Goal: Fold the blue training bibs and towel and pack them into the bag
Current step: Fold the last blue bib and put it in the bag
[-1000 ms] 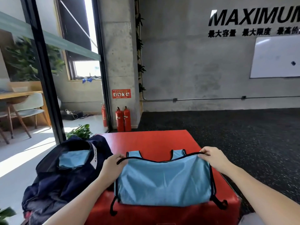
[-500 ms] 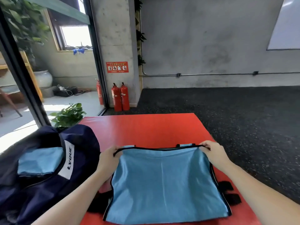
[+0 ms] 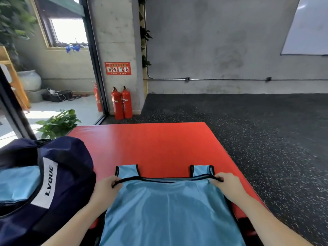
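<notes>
Your left hand (image 3: 106, 188) and right hand (image 3: 226, 183) each pinch one end of the black-trimmed hem of the blue bib (image 3: 168, 210), which lies flat on the red mat (image 3: 159, 142) with its shoulder straps just beyond the held edge, on the side away from you. The held edge runs crosswise between the hands, so both are equally near it and the bib's long axis runs from you toward the straps. The navy bag (image 3: 67, 167) lies open just left of the bib, nearer your left hand, with blue folded fabric (image 3: 16, 185) already inside.
</notes>
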Action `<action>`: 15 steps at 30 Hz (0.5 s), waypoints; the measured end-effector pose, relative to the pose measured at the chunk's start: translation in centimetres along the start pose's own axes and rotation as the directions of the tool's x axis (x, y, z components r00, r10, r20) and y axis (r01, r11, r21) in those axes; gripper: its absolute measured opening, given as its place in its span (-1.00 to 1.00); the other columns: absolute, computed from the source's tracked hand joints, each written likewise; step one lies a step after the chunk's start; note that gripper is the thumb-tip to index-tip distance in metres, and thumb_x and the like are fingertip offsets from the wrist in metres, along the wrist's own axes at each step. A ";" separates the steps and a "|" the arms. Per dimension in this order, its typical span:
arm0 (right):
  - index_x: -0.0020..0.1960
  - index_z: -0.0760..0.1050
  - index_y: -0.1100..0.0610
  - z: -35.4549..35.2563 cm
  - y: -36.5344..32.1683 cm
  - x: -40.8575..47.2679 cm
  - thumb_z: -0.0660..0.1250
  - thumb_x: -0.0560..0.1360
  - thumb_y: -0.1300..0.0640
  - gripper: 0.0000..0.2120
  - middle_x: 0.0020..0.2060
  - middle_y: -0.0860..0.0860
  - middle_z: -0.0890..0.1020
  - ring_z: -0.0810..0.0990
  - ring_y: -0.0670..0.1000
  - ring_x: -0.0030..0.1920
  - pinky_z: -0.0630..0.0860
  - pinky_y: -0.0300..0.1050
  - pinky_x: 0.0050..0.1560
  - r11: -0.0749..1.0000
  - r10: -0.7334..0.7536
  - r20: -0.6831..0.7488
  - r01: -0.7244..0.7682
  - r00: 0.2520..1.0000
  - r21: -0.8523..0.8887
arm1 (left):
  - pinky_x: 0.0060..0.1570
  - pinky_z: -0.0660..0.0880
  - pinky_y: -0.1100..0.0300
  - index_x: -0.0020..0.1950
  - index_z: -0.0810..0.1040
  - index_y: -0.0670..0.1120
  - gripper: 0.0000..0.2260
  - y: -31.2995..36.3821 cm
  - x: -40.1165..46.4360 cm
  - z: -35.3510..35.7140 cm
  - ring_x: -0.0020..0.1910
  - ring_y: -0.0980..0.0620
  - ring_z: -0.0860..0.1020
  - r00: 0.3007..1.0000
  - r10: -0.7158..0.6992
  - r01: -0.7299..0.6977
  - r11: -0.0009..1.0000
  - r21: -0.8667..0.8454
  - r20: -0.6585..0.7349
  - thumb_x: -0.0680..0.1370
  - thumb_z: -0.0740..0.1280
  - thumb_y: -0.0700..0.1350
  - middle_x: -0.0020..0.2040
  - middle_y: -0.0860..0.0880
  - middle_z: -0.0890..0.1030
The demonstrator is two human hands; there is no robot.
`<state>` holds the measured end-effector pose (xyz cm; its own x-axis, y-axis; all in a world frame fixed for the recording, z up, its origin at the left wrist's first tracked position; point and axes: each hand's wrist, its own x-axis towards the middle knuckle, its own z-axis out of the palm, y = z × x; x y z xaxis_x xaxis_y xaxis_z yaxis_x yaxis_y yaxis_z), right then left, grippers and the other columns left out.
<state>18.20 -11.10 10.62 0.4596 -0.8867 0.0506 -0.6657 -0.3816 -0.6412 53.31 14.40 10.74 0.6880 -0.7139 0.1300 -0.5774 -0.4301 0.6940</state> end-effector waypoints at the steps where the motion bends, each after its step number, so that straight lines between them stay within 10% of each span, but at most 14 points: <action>1: -0.27 0.61 0.00 -0.4 -0.1 -0.3 0.48 0.51 -0.01 -0.80 -0.48 -0.10 0.53 0.37 -0.16 -0.51 0.30 -0.26 -0.45 1.000 0.003 0.013 -0.003 1.000 0.012 | -0.32 0.41 0.43 -0.16 0.66 0.01 -0.86 0.0 -0.2 -0.4 -0.29 0.10 0.57 1.000 0.005 -0.005 1.000 -0.006 0.010 0.54 0.42 -0.20 -0.29 0.04 0.67; 7: -0.17 0.69 -0.03 -3.6 -2.5 -1.4 0.48 0.51 0.04 -0.91 -0.30 -0.16 0.70 0.64 -0.13 -0.22 0.52 -0.19 -0.17 0.978 -0.023 -0.041 0.031 0.999 0.208 | -0.25 0.42 0.33 -0.19 0.64 0.06 -0.87 1.8 0.2 -2.8 -0.26 0.27 0.56 0.999 0.026 -0.028 0.992 -0.121 -0.018 0.53 0.47 -0.13 -0.29 0.15 0.66; 15: -0.12 0.69 -0.01 -2.2 -3.7 3.6 0.45 0.53 0.04 -0.91 -0.23 -0.15 0.71 0.66 -0.11 -0.13 0.53 -0.17 -0.07 0.957 -0.024 -0.149 0.066 0.989 0.282 | -0.08 0.57 0.09 -0.07 0.70 0.02 -0.95 2.6 4.3 -1.7 -0.16 -0.02 0.64 0.991 -0.064 0.033 0.969 -0.244 -0.119 0.55 0.44 -0.10 -0.17 0.00 0.72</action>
<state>21.07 -13.49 14.85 0.3829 -0.9061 0.1798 -0.4407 -0.3503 -0.8265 55.51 11.14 14.34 0.7708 -0.6144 0.1685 -0.4295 -0.3059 0.8497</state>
